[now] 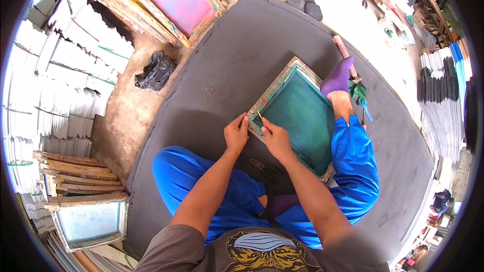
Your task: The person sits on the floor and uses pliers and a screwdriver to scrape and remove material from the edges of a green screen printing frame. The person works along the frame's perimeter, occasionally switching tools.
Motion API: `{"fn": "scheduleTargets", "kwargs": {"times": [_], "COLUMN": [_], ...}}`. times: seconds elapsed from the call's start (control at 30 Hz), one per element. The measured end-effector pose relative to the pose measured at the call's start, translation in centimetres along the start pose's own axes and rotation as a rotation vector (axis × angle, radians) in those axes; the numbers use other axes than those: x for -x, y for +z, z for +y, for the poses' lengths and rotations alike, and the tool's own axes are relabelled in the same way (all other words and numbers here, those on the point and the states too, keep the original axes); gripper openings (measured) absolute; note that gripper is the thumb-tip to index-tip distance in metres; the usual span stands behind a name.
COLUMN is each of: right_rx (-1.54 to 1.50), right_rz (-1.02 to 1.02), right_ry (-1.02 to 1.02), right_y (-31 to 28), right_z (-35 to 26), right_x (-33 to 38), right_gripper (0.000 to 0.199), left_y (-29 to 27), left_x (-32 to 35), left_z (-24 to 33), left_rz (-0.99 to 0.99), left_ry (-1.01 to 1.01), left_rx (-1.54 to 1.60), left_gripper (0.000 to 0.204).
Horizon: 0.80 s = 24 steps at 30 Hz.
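A screen-printing frame [273, 88] with worn, paint-marked wooden sides and dark green mesh lies tilted across my lap. My left hand [236, 134] is closed with thumb and fingers pinched at its near-left corner; anything small between the fingertips is hidden. Beside it, my right hand [276, 140] pinches a thin, pale, stick-like tool [259, 114], whose tip points toward that same corner. My foot in a purple sock [337, 76] rests against the frame's right side. Close to my lap, below the frame, lies a small tool [257, 163], partly in shadow.
I sit on a dark grey padded mat [201, 70]. A hammer-like tool [341, 46] lies past my foot, near green cloth [358, 91]. Colourful frames [176, 0], a black plastic bag [156, 70], tied white stacks [65, 80], more frames [91, 221] and sandals [304, 3] surround the mat.
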State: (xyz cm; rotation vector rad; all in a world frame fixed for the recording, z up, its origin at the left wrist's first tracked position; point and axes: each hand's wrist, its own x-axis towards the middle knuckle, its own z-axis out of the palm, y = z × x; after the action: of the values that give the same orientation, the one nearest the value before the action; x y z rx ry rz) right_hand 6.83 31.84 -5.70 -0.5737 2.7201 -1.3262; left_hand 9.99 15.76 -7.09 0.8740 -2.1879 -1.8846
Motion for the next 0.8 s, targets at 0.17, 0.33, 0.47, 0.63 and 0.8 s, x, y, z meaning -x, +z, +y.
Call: {"fn": "scheduleTargets", "kwargs": {"times": [0.17,0.33,0.47,0.63,0.8], "right_rx": [-0.488,-0.618,-0.863,-1.187,-0.078], "right_rz": [-0.219,-0.171,-0.157,-0.458,-0.111], "right_ry": [0.598,0.479,0.59,0.869,0.181], "right_y": [-1.6,-1.9,-1.0,-4.0,-2.7], "right_z": [-2.2,-0.9,-0.2,0.4,-2.0], "right_x": [-1.2,-1.4,-1.5,-1.8,-0.8], "right_gripper": [0.038,0.041,0.041,0.036,0.037], "left_y": [-0.8,-0.2,-0.8,-0.3,-0.2], "left_x": [-0.2,-0.2,-0.2,-0.3,-0.1], "left_z": [-0.6,-0.5,-0.6,-0.5,-0.7], "left_rz": [0.018,0.006,0.014,-0.01,-0.007], "left_ry": [-0.02,-0.015,-0.036,-0.045,-0.045], "left_rx": [-0.004,0.01,0.027,0.036,0.042], "left_gripper": [0.037,0.038,0.036,0.035,0.038]}}
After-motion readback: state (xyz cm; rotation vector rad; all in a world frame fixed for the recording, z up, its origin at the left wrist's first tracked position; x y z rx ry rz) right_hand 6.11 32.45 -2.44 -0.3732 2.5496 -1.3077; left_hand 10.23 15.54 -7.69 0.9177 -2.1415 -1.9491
